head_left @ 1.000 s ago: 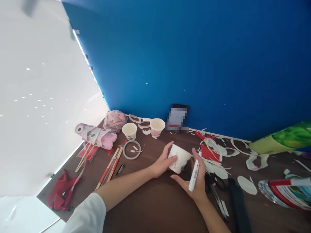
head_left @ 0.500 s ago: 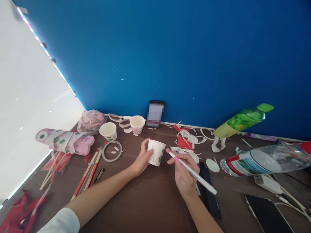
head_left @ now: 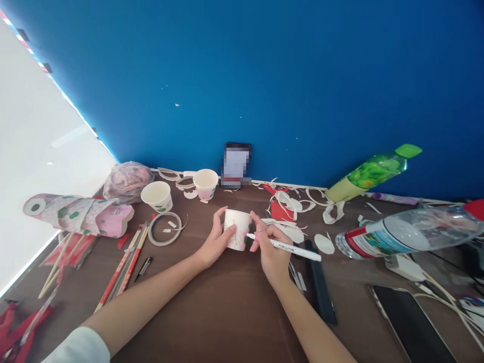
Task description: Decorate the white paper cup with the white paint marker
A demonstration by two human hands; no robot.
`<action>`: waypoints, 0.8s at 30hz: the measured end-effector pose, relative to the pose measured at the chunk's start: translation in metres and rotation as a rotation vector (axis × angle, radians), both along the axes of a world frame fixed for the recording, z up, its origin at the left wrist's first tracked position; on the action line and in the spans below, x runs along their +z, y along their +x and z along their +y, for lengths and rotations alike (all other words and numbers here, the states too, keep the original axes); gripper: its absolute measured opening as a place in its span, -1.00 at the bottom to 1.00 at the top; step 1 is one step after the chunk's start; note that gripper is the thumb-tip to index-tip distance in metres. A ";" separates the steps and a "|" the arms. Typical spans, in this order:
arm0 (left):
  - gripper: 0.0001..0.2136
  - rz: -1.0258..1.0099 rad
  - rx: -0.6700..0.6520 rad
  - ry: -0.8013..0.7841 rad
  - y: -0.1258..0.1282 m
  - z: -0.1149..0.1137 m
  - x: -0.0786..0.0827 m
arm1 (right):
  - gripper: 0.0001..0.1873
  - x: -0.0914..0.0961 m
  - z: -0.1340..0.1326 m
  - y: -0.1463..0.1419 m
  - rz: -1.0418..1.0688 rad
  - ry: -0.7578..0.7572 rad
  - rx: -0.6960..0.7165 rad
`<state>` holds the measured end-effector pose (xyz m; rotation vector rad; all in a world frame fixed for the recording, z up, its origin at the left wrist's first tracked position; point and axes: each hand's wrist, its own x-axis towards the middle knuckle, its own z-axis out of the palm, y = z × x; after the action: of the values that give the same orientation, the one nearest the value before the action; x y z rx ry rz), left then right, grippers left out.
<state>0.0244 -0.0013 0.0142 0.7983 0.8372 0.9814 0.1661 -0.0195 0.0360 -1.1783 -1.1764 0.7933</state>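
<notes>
A white paper cup (head_left: 237,228) with pink and green marks stands upright on the brown table (head_left: 227,307). My left hand (head_left: 213,243) is wrapped round its left side. My right hand (head_left: 271,248) pinches a white marker pen (head_left: 291,247), whose pink tip touches the cup's right side. The pen's tail points right.
Two more paper cups (head_left: 158,195) (head_left: 205,183) stand at the back left beside a tape ring (head_left: 163,229), chopsticks (head_left: 124,262) and a paper roll (head_left: 75,215). Paper scraps (head_left: 291,204), a green bottle (head_left: 372,173), a clear water bottle (head_left: 408,230) and a dark phone (head_left: 412,322) lie to the right.
My right hand turned the pen from hanging down to a writing grip and brought its tip onto the cup. The view swung right, bringing the bottles and phone into sight.
</notes>
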 end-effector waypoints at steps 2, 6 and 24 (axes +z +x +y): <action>-0.28 0.018 -0.003 0.016 -0.001 0.000 -0.002 | -0.53 -0.001 0.000 -0.001 0.008 -0.003 -0.005; -0.28 0.029 -0.003 0.032 -0.001 -0.001 -0.002 | -0.54 -0.004 -0.001 -0.002 0.008 -0.007 -0.010; -0.20 -0.145 0.047 -0.028 0.003 0.001 0.002 | -0.76 0.001 0.003 0.001 0.170 0.064 0.117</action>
<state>0.0270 -0.0005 0.0162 0.6776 0.7452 1.0548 0.1673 -0.0170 0.0374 -0.9767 -1.1284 0.9194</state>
